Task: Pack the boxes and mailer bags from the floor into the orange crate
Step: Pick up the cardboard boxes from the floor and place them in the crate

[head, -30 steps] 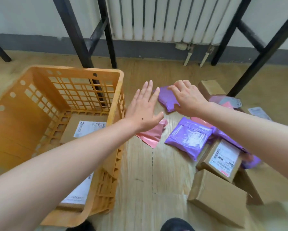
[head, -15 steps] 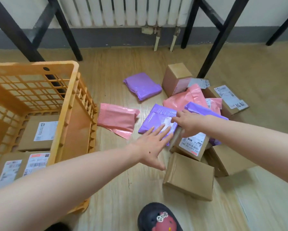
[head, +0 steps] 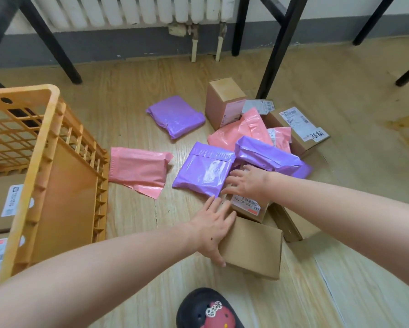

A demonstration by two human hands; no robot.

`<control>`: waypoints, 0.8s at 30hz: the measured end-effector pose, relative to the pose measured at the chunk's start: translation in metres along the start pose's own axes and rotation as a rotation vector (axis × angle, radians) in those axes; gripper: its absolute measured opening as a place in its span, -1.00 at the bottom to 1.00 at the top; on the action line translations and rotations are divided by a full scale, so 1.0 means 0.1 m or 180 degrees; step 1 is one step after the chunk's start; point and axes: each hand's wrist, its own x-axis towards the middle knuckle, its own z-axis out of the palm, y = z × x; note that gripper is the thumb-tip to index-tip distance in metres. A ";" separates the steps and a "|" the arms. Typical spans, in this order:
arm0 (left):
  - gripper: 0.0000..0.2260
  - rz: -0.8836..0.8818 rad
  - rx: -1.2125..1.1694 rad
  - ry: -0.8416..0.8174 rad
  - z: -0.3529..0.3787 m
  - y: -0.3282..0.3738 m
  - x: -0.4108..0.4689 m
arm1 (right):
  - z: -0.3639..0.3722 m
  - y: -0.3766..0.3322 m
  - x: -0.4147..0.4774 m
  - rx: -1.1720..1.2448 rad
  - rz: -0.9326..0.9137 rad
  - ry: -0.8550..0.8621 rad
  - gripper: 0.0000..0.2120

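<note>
Cardboard box [head: 252, 249] under spread left hand [head: 211, 229] | right hand [head: 248, 184] spread on labelled box [head: 247, 207]

under the left hand [head: 213, 229] lies a plain box [head: 253, 249] of matt brown cardboard, smooth and unprinted. the right hand [head: 248, 183] rests on a labelled box [head: 248, 208] of like cardboard bearing a white paper label. just left of that hand a purple mailer [head: 204, 172] is thin glossy plastic, creased and catching light. further left a pink mailer [head: 139, 170] has a duller plastic sheen. left of both hands the orange crate [head: 45, 162] is hard moulded plastic, smooth. the floor [head: 127, 221] looks like pale wood-grain laminate.
</note>
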 end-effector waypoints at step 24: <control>0.13 -0.0596 0.0896 0.0771 -0.24 -1.28 -1.37 | -1.07 0.10 0.59 0.0953 0.0275 0.1247 -0.42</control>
